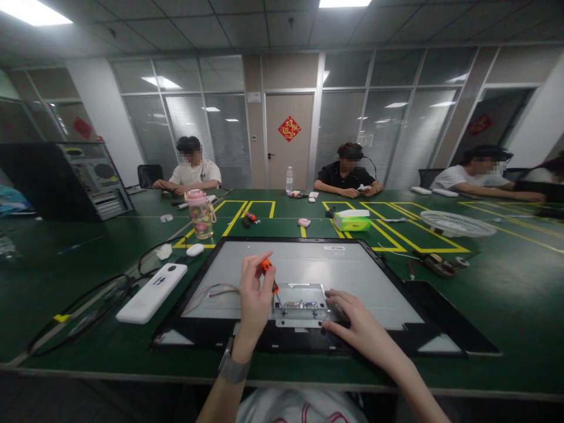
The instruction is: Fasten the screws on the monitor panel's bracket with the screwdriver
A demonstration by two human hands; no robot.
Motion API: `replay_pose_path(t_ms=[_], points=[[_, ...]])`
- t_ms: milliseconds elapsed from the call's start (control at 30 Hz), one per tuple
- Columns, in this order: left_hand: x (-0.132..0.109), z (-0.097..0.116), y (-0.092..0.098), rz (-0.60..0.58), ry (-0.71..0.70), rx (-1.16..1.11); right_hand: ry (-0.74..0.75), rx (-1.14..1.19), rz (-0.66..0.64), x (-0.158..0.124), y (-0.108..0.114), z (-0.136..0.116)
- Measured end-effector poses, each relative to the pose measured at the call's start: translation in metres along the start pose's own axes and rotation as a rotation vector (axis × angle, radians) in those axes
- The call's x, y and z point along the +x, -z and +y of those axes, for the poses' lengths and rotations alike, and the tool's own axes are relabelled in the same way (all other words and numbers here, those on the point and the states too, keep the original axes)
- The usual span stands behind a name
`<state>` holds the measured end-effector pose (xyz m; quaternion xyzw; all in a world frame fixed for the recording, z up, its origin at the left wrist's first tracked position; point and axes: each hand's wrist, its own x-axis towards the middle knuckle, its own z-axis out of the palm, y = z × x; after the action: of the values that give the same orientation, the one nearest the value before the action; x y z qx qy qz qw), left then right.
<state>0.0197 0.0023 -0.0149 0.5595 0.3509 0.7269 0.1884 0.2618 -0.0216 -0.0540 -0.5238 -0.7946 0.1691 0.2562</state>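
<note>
We look from one head-worn camera, above the near edge of a long green-topped table, facing forward toward twelve o'clock and angled down. The bare left hand and bare right hand sit close below us, near seven and five o'clock. Our view is wide, bending toward its sides, and reaches a flat beige door far off at twelve and the grey panelled ceiling above it.
</note>
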Motion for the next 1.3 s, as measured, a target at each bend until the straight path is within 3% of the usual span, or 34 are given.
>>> replay_pose_path(t_ms=[100, 267, 433, 633, 833, 1000, 1200, 1300], points=[[0.0000, 0.0006, -0.0004, -0.068, 0.100, -0.106, 0.001, 0.000, 0.002, -0.0001, -0.0012, 0.0015], [0.0022, 0.0017, 0.0002, -0.037, -0.003, -0.028, 0.016, -0.009, 0.018, 0.0005, -0.0032, 0.0035], [0.0017, 0.0018, 0.0018, -0.070, 0.155, -0.074, 0.011, -0.009, 0.004, 0.0007, -0.0030, 0.0034], [0.0026, 0.0004, -0.0004, -0.007, 0.037, -0.010, 0.019, -0.001, 0.018, -0.0001, -0.0036, 0.0043], [-0.0002, 0.0001, 0.0014, -0.056, 0.174, -0.089, 0.028, -0.001, 0.028, 0.0000, -0.0040, 0.0046], [0.0009, 0.0018, -0.0006, -0.017, 0.063, -0.061, 0.024, -0.002, 0.020, -0.0003, -0.0040, 0.0043], [-0.0010, 0.0011, 0.0006, -0.030, 0.156, -0.105, 0.021, -0.007, 0.015, 0.0005, -0.0042, 0.0058], [-0.0004, 0.0002, 0.0011, -0.032, 0.095, -0.068, 0.021, -0.001, 0.018, 0.0010, -0.0040, 0.0060]])
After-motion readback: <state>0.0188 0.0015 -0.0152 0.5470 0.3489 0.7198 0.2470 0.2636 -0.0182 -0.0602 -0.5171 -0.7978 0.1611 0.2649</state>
